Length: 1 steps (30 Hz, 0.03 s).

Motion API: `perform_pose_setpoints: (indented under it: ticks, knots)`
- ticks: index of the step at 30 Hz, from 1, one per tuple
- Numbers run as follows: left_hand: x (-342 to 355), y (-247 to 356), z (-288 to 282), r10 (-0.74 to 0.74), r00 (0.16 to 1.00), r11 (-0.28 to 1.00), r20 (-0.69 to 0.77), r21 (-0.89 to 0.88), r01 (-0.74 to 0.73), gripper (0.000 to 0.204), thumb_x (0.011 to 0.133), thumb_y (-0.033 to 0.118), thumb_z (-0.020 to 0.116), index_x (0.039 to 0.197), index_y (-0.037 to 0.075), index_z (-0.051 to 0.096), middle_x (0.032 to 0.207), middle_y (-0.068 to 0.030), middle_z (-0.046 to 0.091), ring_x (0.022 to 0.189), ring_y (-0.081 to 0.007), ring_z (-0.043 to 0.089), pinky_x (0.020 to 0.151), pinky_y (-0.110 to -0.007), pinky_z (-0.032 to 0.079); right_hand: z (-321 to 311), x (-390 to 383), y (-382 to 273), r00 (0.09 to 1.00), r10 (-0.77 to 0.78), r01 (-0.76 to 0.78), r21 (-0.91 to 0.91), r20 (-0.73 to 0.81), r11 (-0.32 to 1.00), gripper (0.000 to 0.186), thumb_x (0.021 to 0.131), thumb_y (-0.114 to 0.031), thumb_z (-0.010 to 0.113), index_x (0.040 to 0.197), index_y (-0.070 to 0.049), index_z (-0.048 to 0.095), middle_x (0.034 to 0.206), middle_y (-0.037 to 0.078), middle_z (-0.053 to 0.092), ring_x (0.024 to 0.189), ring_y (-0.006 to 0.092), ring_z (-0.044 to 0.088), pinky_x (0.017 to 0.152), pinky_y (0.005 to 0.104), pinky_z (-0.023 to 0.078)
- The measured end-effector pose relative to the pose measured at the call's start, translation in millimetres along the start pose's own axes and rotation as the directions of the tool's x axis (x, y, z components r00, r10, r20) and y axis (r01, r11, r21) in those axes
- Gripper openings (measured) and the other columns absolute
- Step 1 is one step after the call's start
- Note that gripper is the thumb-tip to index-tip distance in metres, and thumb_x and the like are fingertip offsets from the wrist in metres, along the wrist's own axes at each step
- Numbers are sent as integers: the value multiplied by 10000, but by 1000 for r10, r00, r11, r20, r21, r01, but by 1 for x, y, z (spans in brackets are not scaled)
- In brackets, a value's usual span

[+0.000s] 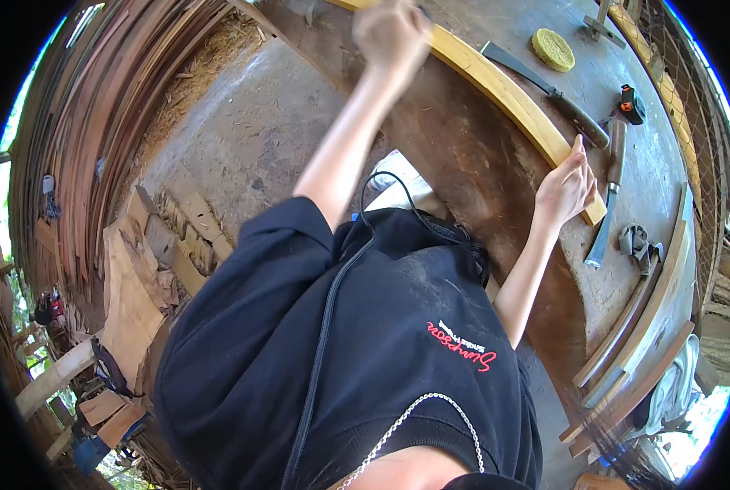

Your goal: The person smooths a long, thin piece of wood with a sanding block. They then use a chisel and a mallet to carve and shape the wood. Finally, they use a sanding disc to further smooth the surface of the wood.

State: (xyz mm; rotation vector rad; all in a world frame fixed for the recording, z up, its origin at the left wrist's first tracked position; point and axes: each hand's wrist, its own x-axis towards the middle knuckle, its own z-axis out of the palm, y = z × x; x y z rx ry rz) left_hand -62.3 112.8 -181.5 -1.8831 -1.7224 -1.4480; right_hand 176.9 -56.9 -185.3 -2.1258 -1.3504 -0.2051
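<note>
A long, pale, slightly curved wooden strip (512,102) slants across the worktable (487,175). My right hand (567,189) grips it close to its near right end, with the fingers along its edge. At the far part of the strip, my left hand (392,37) is closed in a fist, a little blurred by motion. A small dark bit shows beside that fist, but what it holds cannot be made out. Past the strip lies a long-bladed knife (581,118) with a wooden handle. Beside it is a chisel-like tool (616,155) with a wooden handle and flat blade.
On the table's far side are a round yellowish pad (553,51), a black-and-orange tape measure (631,106) and a grey metal tool (636,241). Curved wooden pieces (647,314) lie at the right. Long boards (95,122) stack at the left, above broken wood scraps (128,286).
</note>
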Motion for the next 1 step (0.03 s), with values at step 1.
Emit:
perform_pose_setpoints:
  ticks: [1]
  knots:
    - [-4, -1, 2, -10, 1000, 1000, 6, -8, 10, 140, 867, 177, 523, 871, 69, 612, 928, -123, 638, 907, -326, 608, 831, -424, 468, -1, -1, 2, 1000, 10, -10, -9, 6, 1000, 710, 992, -530, 28, 1327, -179, 547, 1299, 33, 585, 1265, 233, 463, 1111, 404, 185]
